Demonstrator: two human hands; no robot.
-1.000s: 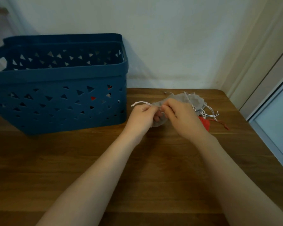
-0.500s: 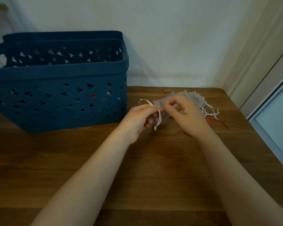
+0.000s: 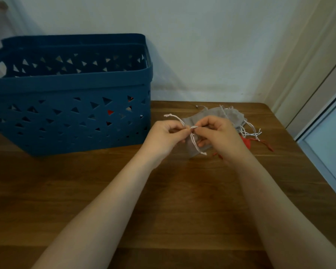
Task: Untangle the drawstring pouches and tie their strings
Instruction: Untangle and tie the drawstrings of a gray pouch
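A heap of grey drawstring pouches (image 3: 217, 116) with white strings lies at the back right of the wooden table (image 3: 163, 191). A red pouch (image 3: 246, 143) peeks out from under my right hand. My left hand (image 3: 163, 135) and my right hand (image 3: 218, 134) meet over one grey pouch, and both pinch its white string (image 3: 192, 128) between thumb and fingertips. One string end sticks up to the left at the left hand, another hangs down between the hands. More loose white strings (image 3: 250, 131) trail right of the heap.
A dark blue plastic basket (image 3: 70, 105) with triangular holes stands at the back left, against the wall; something red shows through its holes. The table's right edge runs beside a pale door frame (image 3: 318, 105).
My hands have drawn closer together on the string. The string end on the left now sticks up higher, and the hanging end reaches lower over the grey pouch.
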